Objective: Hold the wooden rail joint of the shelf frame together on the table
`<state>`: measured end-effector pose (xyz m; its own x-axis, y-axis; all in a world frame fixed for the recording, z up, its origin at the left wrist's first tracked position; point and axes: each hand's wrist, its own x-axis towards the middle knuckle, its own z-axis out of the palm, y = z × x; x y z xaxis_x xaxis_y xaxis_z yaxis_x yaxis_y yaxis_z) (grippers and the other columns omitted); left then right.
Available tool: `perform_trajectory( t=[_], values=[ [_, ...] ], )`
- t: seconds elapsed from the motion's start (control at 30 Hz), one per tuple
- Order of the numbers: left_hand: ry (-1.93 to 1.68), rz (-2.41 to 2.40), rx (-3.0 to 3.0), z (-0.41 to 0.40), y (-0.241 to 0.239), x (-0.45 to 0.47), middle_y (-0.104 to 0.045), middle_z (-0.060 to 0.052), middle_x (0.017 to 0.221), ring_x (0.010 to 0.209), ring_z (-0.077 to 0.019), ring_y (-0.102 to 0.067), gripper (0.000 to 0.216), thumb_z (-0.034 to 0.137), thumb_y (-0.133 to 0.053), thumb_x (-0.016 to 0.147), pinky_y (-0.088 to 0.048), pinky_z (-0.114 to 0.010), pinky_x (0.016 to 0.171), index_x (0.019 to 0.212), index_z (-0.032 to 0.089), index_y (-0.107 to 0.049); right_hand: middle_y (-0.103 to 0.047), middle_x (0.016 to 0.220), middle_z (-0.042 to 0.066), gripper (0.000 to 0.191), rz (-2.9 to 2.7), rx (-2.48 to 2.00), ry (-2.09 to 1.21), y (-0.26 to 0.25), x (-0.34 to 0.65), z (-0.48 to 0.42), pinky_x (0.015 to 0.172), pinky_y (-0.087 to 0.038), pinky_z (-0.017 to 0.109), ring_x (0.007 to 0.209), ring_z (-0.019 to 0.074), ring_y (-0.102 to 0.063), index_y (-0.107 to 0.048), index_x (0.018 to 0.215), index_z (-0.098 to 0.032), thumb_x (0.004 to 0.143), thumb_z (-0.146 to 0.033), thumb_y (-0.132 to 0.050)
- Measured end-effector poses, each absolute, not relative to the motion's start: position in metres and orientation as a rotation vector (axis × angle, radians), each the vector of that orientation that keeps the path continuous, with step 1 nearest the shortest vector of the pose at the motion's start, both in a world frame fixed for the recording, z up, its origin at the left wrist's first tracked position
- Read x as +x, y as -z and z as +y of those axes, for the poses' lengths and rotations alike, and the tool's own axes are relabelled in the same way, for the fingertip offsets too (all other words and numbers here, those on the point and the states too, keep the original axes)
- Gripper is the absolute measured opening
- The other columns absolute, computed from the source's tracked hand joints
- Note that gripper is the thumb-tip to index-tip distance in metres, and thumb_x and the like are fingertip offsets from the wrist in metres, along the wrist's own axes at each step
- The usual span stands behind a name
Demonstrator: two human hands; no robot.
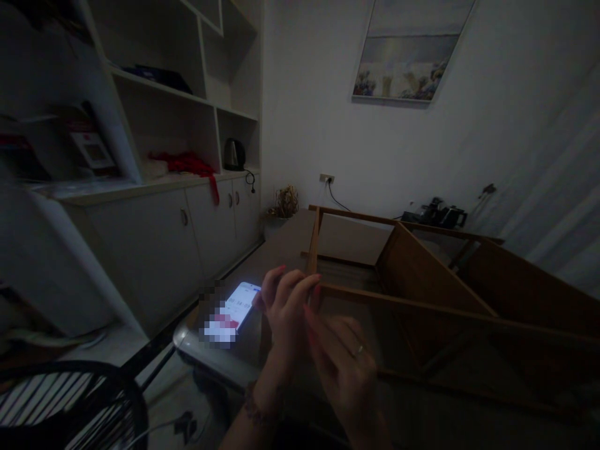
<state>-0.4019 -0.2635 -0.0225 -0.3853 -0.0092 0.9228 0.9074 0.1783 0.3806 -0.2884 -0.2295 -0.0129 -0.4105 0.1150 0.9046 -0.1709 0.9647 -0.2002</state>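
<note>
A wooden shelf frame (375,299) lies on its side across a table. My left hand (285,306), with a beaded bracelet at the wrist, curls its fingers over the near left corner of this frame. Just below that corner, my right hand (344,353) has thumb and fingers pinched together; whatever they hold is too small and dark to make out. A ring shows on one of its fingers. Left of my hands, a lit phone (244,303) rests on the table, its lower part blurred out.
The brown tabletop (281,250) runs under the frame. A black slatted chair (70,406) stands at lower left. White cabinets (140,237) line the left wall, with a kettle (234,154) and red cloth (185,164) above. Dark appliances (435,214) sit beyond the frame.
</note>
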Motion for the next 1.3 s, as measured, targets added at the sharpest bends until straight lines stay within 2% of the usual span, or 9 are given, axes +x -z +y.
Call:
perform_trajectory(
  t=[0.23, 0.4, 0.57, 0.67, 0.77, 0.93, 1.03, 1.13, 1.3],
  values=[
    [1.314, -1.582, -0.860, -0.262, 0.026, -0.404, -0.067, -0.001, 0.088, 0.112, -0.0223, -0.051, 0.012, 0.023, -0.064, 0.093, -0.037, -0.037, 0.092, 0.097, 0.029, -0.072, -0.071, 0.108, 0.005, 0.035, -2.161, 0.139, -0.435, 0.002, -0.281, -0.209, 0.083, -0.055, 0.033, 0.098, 0.0176, -0.062, -0.061, 0.134, -0.025, 0.101, -0.018, -0.054],
    [1.307, -1.574, -0.867, -0.263, 0.027, -0.405, -0.066, -0.001, 0.088, 0.112, -0.0221, -0.051, 0.015, 0.021, -0.061, 0.094, -0.038, -0.037, 0.092, 0.098, 0.030, -0.072, -0.071, 0.102, 0.001, 0.031, -2.333, 0.228, -0.540, -0.023, -0.276, -0.195, 0.084, -0.055, 0.031, 0.095, 0.0150, -0.063, -0.062, 0.132, -0.028, 0.102, -0.027, -0.055],
    [1.283, -1.611, -0.894, -0.266, 0.028, -0.406, -0.066, -0.002, 0.092, 0.113, -0.0225, -0.051, 0.015, 0.024, -0.060, 0.094, -0.041, -0.036, 0.093, 0.100, 0.030, -0.072, -0.069, 0.106, 0.002, 0.034, -2.470, 0.177, -0.417, -0.038, -0.277, -0.196, 0.088, -0.056, 0.035, 0.099, 0.0174, -0.063, -0.062, 0.131, -0.030, 0.098, -0.030, -0.062],
    [1.289, -1.600, -0.882, -0.265, 0.030, -0.408, -0.067, -0.002, 0.093, 0.112, -0.0229, -0.052, 0.014, 0.030, -0.058, 0.096, -0.042, -0.038, 0.096, 0.100, 0.029, -0.072, -0.068, 0.104, 0.002, 0.027, -2.420, 0.131, -0.352, -0.039, -0.282, -0.204, 0.087, -0.056, 0.036, 0.099, 0.0193, -0.061, -0.068, 0.120, -0.029, 0.093, -0.028, -0.068],
    [1.287, -1.575, -0.890, -0.262, 0.034, -0.410, -0.067, -0.001, 0.093, 0.108, -0.0223, -0.056, 0.016, 0.033, -0.055, 0.098, -0.041, -0.040, 0.099, 0.101, 0.029, -0.071, -0.068, 0.096, 0.004, 0.012, -2.279, 0.127, -0.267, -0.036, -0.290, -0.213, 0.083, -0.055, 0.035, 0.093, 0.0202, -0.060, -0.070, 0.103, -0.023, 0.096, -0.030, -0.063],
    [1.307, -1.615, -0.904, -0.261, 0.037, -0.409, -0.069, -0.001, 0.099, 0.112, -0.0218, -0.056, 0.018, 0.025, -0.056, 0.096, -0.040, -0.039, 0.100, 0.103, 0.032, -0.071, -0.066, 0.076, 0.001, 0.016, -2.068, 0.159, -0.177, -0.026, -0.306, -0.221, 0.074, -0.053, 0.032, 0.074, 0.0165, -0.060, -0.063, 0.087, -0.021, 0.100, -0.027, -0.057],
    [1.310, -1.644, -0.900, -0.265, 0.034, -0.405, -0.069, -0.001, 0.099, 0.117, -0.0240, -0.052, 0.018, 0.025, -0.056, 0.096, -0.036, -0.041, 0.101, 0.104, 0.032, -0.070, -0.068, 0.079, 0.001, 0.007, -1.970, 0.130, -0.260, -0.022, -0.311, -0.222, 0.069, -0.054, 0.031, 0.072, 0.0163, -0.063, -0.059, 0.097, -0.021, 0.099, -0.020, -0.053],
    [1.311, -1.655, -0.919, -0.270, 0.030, -0.403, -0.068, -0.002, 0.099, 0.117, -0.0251, -0.051, 0.018, 0.028, -0.055, 0.096, -0.034, -0.042, 0.100, 0.107, 0.031, -0.069, -0.072, 0.101, 0.006, 0.025, -1.954, 0.085, -0.357, -0.021, -0.309, -0.224, 0.077, -0.058, 0.031, 0.090, 0.0180, -0.068, -0.054, 0.121, -0.021, 0.098, -0.014, -0.046],
    [1.288, -1.665, -0.948, -0.270, 0.029, -0.404, -0.067, -0.002, 0.100, 0.118, -0.0248, -0.050, 0.018, 0.025, -0.058, 0.094, -0.034, -0.040, 0.098, 0.108, 0.031, -0.068, -0.069, 0.107, 0.005, 0.029, -2.009, 0.016, -0.534, -0.015, -0.301, -0.229, 0.082, -0.056, 0.028, 0.097, 0.0161, -0.067, -0.055, 0.123, -0.022, 0.100, -0.012, -0.042]
  ],
)
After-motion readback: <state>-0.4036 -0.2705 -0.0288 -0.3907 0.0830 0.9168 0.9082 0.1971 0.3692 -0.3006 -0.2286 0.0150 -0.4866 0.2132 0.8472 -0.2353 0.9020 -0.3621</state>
